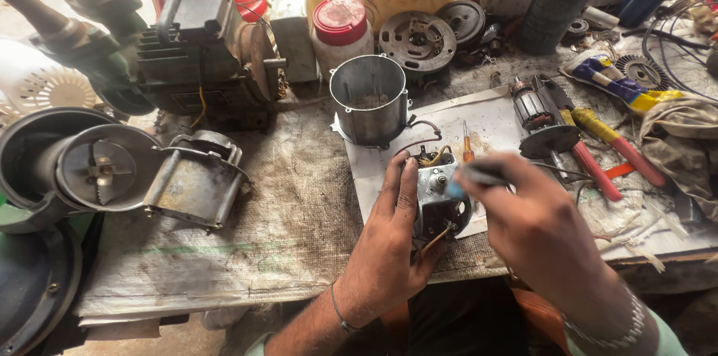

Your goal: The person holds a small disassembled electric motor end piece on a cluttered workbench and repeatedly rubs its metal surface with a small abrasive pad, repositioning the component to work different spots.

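One grimy cloth-covered tabletop (pixel 247 251) is crowded: one dark finned motor (pixel 202 57) at rear left, one open steel cylinder (pixel 370 98) just behind the work. One small grey wired motor part (pixel 437 195) is clamped in the left hand (pixel 389 244). The right hand (pixel 538 229) is closed around one blurred dark tool (pixel 482 174).

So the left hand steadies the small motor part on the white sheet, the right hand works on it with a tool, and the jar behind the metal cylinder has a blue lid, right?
Not quite: in the head view the jar behind the metal cylinder has a red lid, not blue. The rest holds: the left hand steadies the small motor part on the white sheet, and the right hand works on it with a tool.
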Tool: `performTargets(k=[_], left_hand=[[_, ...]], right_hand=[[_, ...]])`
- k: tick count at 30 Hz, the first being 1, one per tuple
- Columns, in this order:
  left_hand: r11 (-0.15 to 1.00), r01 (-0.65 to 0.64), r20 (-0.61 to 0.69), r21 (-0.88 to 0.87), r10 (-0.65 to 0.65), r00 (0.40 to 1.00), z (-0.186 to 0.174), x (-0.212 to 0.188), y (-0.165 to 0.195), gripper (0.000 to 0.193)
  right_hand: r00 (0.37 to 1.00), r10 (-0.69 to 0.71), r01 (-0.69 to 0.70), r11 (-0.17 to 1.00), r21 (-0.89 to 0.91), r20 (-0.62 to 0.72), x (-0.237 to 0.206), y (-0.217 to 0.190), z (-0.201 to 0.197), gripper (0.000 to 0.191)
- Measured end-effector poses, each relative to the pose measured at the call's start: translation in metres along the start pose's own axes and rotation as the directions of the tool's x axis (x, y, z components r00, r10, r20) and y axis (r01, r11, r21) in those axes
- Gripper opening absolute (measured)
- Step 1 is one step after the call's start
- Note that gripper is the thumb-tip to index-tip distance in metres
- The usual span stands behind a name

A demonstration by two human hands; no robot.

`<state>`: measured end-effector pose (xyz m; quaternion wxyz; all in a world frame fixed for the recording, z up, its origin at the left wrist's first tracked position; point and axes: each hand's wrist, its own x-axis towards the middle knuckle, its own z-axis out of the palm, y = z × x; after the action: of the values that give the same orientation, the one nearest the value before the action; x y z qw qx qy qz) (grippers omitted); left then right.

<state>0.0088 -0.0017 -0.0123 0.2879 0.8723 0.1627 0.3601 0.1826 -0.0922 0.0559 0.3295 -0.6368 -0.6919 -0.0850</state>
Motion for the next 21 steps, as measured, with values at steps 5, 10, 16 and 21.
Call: performTargets(k=[5, 10, 16, 21], left_hand=[[1.000, 0.024, 0.026, 0.006, -0.024, 0.999, -0.001, 0.000, -0.001, 0.116], [1.000, 0.002, 0.020, 0.006, -0.002, 1.000, -0.001, 0.000, -0.001, 0.115], [1.000, 0.006, 0.013, -0.001, -0.006, 1.000, 0.000, 0.000, -0.001, 0.112], [1.000, -0.003, 0.003, -0.002, 0.003, 1.000, 0.000, -0.001, -0.002, 0.115]], right_hand=[[0.996, -0.089, 0.089, 0.996, 0.016, 0.022, -0.008, 0.002, 0.003, 0.042], [0.998, -0.063, 0.062, 0.998, -0.023, -0.003, -0.006, 0.000, 0.002, 0.039], [0.999, -0.043, 0.043, 0.999, -0.014, -0.025, 0.000, -0.006, -0.001, 0.037], [1.000, -0.029, 0.028, 0.997, 0.070, 0.005, -0.003, -0.003, 0.001, 0.034]])
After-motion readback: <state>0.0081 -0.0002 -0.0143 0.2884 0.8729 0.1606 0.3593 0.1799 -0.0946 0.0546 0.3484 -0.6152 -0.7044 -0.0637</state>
